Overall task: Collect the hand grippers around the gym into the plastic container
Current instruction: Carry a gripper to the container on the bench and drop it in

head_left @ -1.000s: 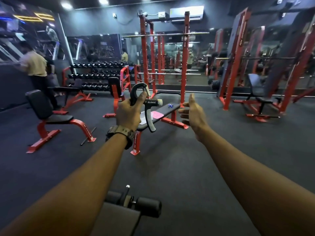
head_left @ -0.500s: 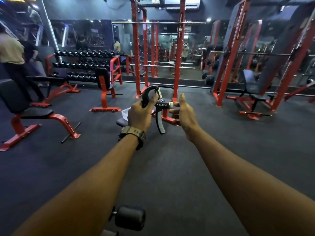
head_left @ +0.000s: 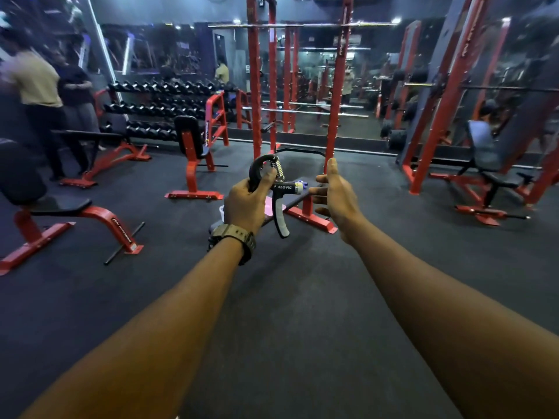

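Black hand gripper in left hand, right hand open beside it.

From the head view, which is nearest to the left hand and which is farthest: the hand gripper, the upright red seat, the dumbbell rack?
1. Hand gripper: held in the left hand.
2. Upright red seat: on the floor, ahead to the left.
3. Dumbbell rack: against the far left wall.

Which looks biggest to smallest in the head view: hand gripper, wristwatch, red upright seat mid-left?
1. red upright seat
2. hand gripper
3. wristwatch
Apparent size only; the seat stands farther off, so truly far larger.
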### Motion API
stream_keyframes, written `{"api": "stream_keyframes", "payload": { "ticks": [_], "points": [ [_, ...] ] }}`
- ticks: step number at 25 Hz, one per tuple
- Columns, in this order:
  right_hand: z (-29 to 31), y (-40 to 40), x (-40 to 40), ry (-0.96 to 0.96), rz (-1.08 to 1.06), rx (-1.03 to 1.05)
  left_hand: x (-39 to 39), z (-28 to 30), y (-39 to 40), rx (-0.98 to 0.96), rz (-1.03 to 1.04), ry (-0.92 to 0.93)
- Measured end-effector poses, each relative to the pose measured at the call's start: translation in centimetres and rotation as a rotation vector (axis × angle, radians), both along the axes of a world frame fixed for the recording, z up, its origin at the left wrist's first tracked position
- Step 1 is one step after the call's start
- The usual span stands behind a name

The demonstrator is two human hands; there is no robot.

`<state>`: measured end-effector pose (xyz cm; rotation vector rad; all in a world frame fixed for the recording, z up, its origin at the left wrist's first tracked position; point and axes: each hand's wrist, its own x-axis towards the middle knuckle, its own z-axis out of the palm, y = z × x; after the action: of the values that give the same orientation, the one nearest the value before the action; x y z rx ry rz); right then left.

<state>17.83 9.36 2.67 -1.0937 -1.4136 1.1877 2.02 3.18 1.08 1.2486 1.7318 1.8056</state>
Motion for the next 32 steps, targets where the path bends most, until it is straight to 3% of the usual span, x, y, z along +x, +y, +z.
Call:
{"api": "stream_keyframes", "payload": {
  "ticks": [14,20,32],
  "points": [
    [-5.8,37.8,-10.5,-0.095,0.274,-0.067,-7.6,-4.6,33.0,-0.066,0.279,-0.037],
    [-9.6,51.3,-19.4,-0.163,0.355,-0.095,-15.6,-10.0,46.6,-0.08,0.377,-0.086],
    [-17.4,76.7,-36.8,-0.285,0.506,-0.229,-31.7,-18.0,71.5,-0.361,0.507,-0.271]
  ]
}}
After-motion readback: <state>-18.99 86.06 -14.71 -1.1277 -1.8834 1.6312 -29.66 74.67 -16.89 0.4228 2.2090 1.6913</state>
